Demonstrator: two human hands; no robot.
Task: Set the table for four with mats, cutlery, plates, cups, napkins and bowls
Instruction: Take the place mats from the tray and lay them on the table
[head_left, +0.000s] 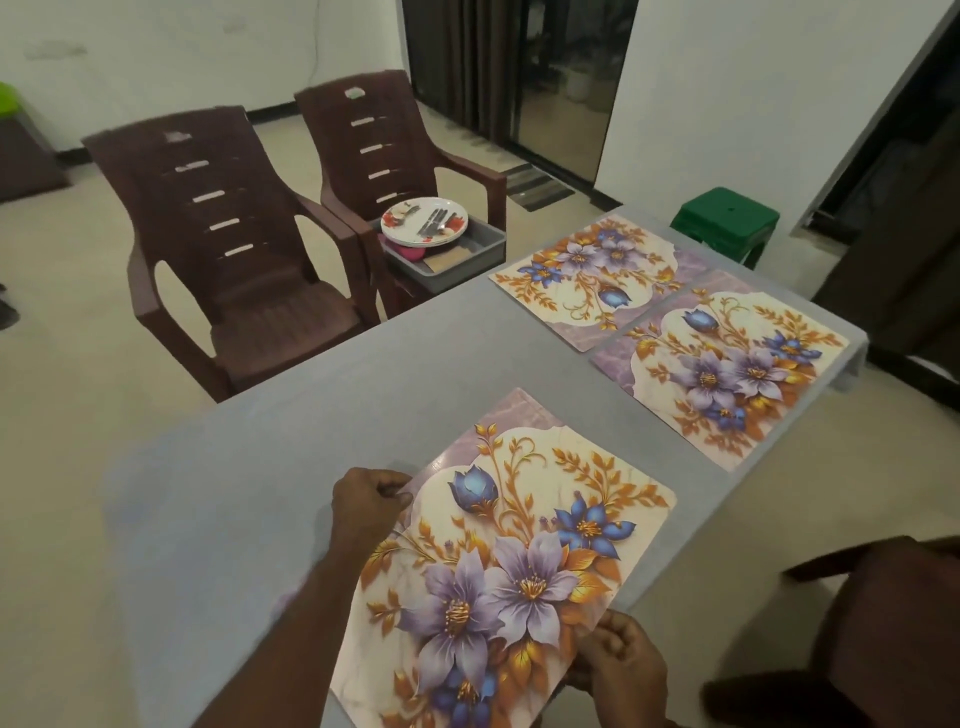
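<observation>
A floral mat (514, 561) with purple and blue flowers lies at the near end of the grey table (322, 395). My left hand (366, 501) pinches its left edge and my right hand (623, 660) grips its near right corner. Two more floral mats (587, 275) (727, 374) lie flat side by side at the table's far end. On the further brown chair sits a grey tub (467, 260) holding a stack of plates (423, 226) with cutlery (434, 221) on top.
Two brown plastic chairs (228, 249) stand left of the table. A green stool (724, 221) stands beyond the far end. Part of another dark chair (878, 623) is at the lower right, close to the table's right edge. A dark doorway is at the back.
</observation>
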